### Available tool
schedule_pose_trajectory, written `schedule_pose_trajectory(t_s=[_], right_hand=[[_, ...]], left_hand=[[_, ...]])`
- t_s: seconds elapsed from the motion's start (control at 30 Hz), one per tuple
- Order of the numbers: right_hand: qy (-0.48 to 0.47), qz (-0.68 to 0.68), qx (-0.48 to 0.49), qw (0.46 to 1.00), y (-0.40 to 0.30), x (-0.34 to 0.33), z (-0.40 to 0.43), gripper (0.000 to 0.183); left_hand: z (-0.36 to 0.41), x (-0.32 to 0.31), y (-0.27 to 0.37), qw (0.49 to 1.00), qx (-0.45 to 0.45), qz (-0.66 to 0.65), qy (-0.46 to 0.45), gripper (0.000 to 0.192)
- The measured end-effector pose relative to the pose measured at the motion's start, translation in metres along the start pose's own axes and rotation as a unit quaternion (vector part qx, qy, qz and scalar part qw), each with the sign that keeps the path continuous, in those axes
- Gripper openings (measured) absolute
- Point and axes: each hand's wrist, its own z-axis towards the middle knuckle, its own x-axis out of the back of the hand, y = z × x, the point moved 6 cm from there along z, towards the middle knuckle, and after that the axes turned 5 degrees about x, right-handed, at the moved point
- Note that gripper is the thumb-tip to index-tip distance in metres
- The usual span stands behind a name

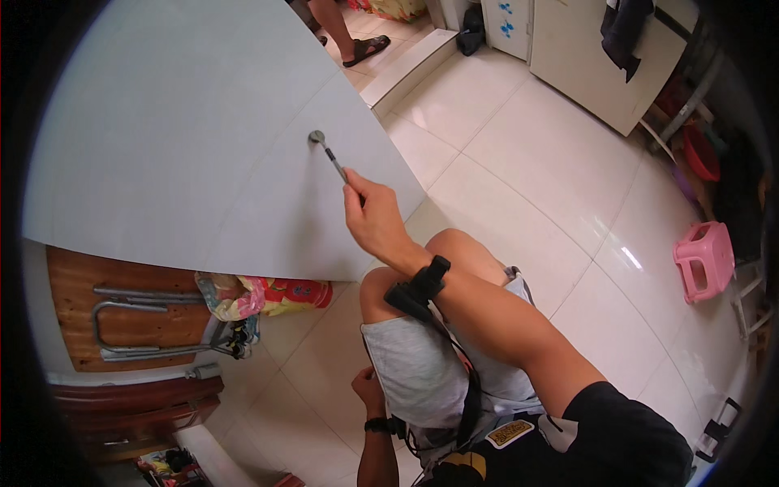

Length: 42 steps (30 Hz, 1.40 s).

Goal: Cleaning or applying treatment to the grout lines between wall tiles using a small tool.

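My right hand (377, 213) grips a slim metal rod tool (336, 163) with a round head and a dark band below it. The round head is at the surface of a large pale grey door or panel (182, 140), near its right-hand side; whether it touches cannot be told. A soft shadow falls on the panel below the tool. My left hand (367, 389) hangs beside my left thigh, low in the picture. Its fingers look curled, but their inner side is hidden. Both wrists wear black straps, and a cable runs across my lap.
Another person's sandalled foot (368, 50) stands beyond a raised threshold (411, 70). A pink plastic stool (706, 262) is at the right. At the lower left, folded metal tubing (131, 304), patterned bags (274, 295) and dark red wooden furniture (140, 402) stand near the panel.
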Motion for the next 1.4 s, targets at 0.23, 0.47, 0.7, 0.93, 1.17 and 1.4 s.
schedule_pose_trajectory(t_s=[0.23,0.47,0.7,0.93,1.17,1.4], right_hand=[[0.040,-0.013,-0.096,0.994,0.017,0.029,0.028,0.027],[0.056,-0.046,-0.004,0.997,0.007,0.020,0.019,0.027],[-0.079,-0.020,-0.063,0.995,0.000,-0.002,-0.024,0.022],[-0.011,-0.050,-0.105,0.993,0.024,0.023,0.002,0.021],[-0.003,-0.018,-0.046,0.999,0.016,0.022,-0.009,0.019],[-0.034,0.003,-0.031,0.999,0.022,0.006,-0.023,0.029]], left_hand=[[-0.012,-0.012,0.024,1.000,0.021,0.008,-0.019,0.015],[-0.012,-0.015,0.006,0.999,0.004,-0.026,-0.032,0.010],[-0.017,-0.022,-0.002,0.999,0.036,0.014,-0.031,0.010],[-0.010,-0.030,-0.004,0.999,-0.038,0.032,-0.021,0.015],[-0.013,-0.031,0.032,0.996,-0.004,0.085,-0.023,0.020],[-0.003,-0.014,0.041,1.000,-0.014,0.019,-0.008,0.016]])
